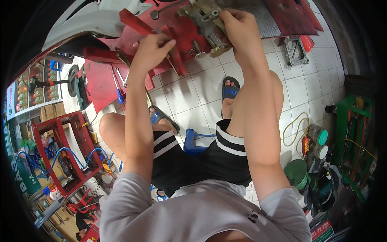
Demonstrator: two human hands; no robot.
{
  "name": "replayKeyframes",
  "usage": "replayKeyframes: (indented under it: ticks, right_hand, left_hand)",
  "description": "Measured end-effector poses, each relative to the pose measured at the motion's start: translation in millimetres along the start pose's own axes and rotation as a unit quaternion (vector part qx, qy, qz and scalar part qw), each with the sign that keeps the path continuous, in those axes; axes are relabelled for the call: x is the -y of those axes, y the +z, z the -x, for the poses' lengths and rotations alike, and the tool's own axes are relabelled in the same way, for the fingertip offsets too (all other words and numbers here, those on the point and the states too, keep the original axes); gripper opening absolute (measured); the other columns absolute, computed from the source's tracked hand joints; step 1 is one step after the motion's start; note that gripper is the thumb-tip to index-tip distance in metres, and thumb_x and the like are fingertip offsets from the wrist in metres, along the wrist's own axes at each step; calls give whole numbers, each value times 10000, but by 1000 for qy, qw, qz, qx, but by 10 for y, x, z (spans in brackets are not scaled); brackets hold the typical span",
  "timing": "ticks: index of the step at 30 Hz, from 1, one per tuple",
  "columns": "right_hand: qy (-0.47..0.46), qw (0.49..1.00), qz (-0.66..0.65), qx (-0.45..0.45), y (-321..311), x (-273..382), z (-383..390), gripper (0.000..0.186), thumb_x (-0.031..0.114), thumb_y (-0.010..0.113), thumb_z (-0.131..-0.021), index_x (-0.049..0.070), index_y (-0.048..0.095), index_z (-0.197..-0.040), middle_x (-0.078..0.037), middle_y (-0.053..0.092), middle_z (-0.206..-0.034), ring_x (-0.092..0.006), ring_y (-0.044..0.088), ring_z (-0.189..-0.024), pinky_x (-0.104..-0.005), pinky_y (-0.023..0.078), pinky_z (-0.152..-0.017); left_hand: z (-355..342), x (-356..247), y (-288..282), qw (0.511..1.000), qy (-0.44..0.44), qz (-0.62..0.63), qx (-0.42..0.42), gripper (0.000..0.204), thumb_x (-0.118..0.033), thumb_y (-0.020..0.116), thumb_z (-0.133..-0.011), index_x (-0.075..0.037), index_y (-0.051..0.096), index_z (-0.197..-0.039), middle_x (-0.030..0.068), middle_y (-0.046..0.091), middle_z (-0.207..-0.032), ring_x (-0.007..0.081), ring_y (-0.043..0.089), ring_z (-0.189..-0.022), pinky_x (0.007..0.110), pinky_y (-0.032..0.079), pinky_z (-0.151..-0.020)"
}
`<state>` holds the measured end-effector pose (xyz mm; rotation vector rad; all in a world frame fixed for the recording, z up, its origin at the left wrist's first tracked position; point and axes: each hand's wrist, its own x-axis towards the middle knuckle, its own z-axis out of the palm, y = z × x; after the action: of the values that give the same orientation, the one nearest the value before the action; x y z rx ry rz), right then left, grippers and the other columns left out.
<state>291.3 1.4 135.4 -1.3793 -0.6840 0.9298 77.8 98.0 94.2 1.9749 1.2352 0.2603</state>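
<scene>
My left hand [154,50] is over a red metal bar [174,50] of the red work stand, its fingers curled in; whatever they grip is hidden. To the right, my right hand [242,30] is closed at a ring-ended metal piece [210,15], which lies over a worn metal bracket [204,28]. Several small bolts [192,50] lie just left of the bracket. A blue-handled screwdriver [119,90] and a combination wrench [121,76] rest on the red surface [98,82], left of my left forearm.
White vehicle bodywork [86,20] stands at the far left. A blue stool [195,141] is between my legs. On the left are a red metal rack [66,151] and blue hose [66,149]. At right are a metal frame [295,51], green bucket [296,173] and green rack [354,137].
</scene>
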Motion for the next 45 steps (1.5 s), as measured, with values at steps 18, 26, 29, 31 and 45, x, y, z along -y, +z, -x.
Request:
replayKeyframes:
  ticks: [18, 26, 29, 31, 45]
  right_hand:
    - [5, 988, 3, 152, 138, -75, 46, 242, 120, 522, -832, -59, 686, -839, -26, 555, -601, -92, 477, -483, -271, 351, -398]
    - [37, 986, 52, 156, 128, -42, 58, 254, 142, 518, -900, -58, 655, -975, -48, 587, -679, -105, 509, -527, -261, 416, -460]
    - [39, 981, 83, 169, 89, -69, 26, 262, 155, 529, -895, -58, 653, -983, -55, 600, -692, -112, 525, -531, -266, 412, -433]
    - [37, 983, 75, 166, 83, -29, 28, 241, 146, 517, -885, -52, 652, -907, -64, 599, -660, -123, 525, -498, -272, 394, -413]
    - [86, 996, 17, 12, 198, 393, 156, 272, 105, 482, -838, -86, 626, -708, -121, 591, -578, -191, 553, -441, -323, 435, -400]
  left_hand:
    - [157, -770, 10, 919, 345, -23, -187, 202, -15, 673, -780, -41, 719, -975, 83, 673, -889, 211, 629, -722, 295, 483, -625]
    - [134, -798, -47, 912, 375, -48, -160, 179, 38, 659, -782, 5, 666, -958, 83, 670, -882, 151, 632, -706, 240, 472, -595]
    - [208, -884, -69, 926, 346, -40, -144, 150, 26, 654, -765, 25, 627, -913, 129, 645, -850, 209, 639, -715, 304, 494, -629]
    - [186, -809, -25, 928, 340, 2, -152, 140, 43, 645, -766, 29, 625, -904, 126, 644, -850, 208, 635, -723, 313, 494, -622]
    - [-881, 1074, 1251, 987, 1, -36, -159, 149, -162, 708, -742, -18, 719, -780, 98, 702, -676, 208, 702, -652, 315, 546, -643]
